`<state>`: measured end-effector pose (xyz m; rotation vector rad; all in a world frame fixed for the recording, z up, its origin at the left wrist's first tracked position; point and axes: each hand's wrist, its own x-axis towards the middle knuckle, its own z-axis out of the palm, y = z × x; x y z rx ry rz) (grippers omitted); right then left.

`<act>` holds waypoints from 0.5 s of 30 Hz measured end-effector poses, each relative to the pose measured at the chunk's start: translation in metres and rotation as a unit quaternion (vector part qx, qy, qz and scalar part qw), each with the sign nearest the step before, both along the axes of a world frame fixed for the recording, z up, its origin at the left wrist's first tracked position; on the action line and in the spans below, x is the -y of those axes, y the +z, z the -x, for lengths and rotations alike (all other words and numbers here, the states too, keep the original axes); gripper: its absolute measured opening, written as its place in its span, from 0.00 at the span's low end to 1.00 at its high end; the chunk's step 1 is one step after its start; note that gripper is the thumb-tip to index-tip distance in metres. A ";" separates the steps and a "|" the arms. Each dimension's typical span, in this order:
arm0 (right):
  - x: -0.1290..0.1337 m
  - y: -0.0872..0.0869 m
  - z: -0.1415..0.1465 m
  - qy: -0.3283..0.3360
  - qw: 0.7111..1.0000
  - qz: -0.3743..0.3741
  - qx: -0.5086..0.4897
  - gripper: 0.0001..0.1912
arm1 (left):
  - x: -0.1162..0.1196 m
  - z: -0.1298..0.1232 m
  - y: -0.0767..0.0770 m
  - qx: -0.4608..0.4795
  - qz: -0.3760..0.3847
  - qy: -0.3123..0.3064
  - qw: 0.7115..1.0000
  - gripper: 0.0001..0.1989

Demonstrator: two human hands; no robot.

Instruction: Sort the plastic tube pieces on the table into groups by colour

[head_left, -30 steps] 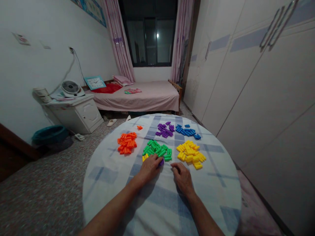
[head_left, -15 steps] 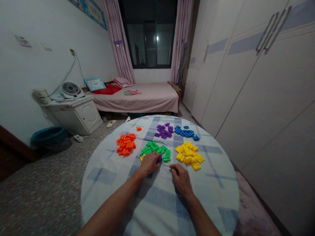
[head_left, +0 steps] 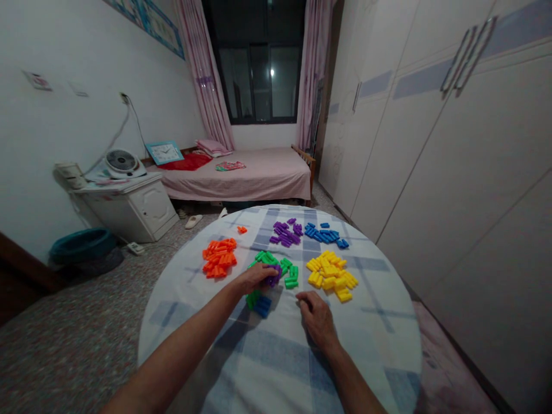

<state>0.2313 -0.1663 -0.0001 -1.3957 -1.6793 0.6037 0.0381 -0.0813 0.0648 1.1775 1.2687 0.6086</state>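
Note:
My left hand [head_left: 257, 277] is closed on purple plastic pieces [head_left: 273, 278] at the near side of a pile of green pieces [head_left: 265, 257]. Blue pieces [head_left: 262, 306] and a few green ones lie just below that wrist, partly behind the forearm. My right hand [head_left: 317, 315] rests on the tablecloth with its fingers curled in, and nothing shows in them. Nearest to it on the right is a heap of yellow pieces [head_left: 331, 273]. A small green group [head_left: 291, 278] lies between the two hands.
The round table [head_left: 366, 345] has a checked cloth. Orange pieces [head_left: 219, 257] are heaped at left, with one orange piece [head_left: 242, 229] apart behind. Purple [head_left: 285, 233] and blue pieces [head_left: 324, 234] lie at the far side. Beyond stand a bed [head_left: 259, 175] and wardrobe [head_left: 409, 144].
My left hand has shifted slightly left and turned, so the purple pieces in it and the blue and green pieces below show more. My right hand stays in place. The view has tilted slightly.

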 end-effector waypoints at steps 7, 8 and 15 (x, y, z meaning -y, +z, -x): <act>0.001 0.003 0.000 -0.008 1.000 -0.007 -0.005 0.11 | -0.066 -0.022 0.025 0.013 -0.119 0.091 0.989 0.20; 0.001 0.003 0.000 -0.010 1.000 -0.010 -0.006 0.11 | -0.070 -0.022 0.027 0.004 -0.136 0.109 0.985 0.22; 0.001 0.001 0.000 -0.007 1.000 -0.004 0.004 0.11 | -0.022 0.015 0.000 -0.088 -0.221 0.147 0.960 0.20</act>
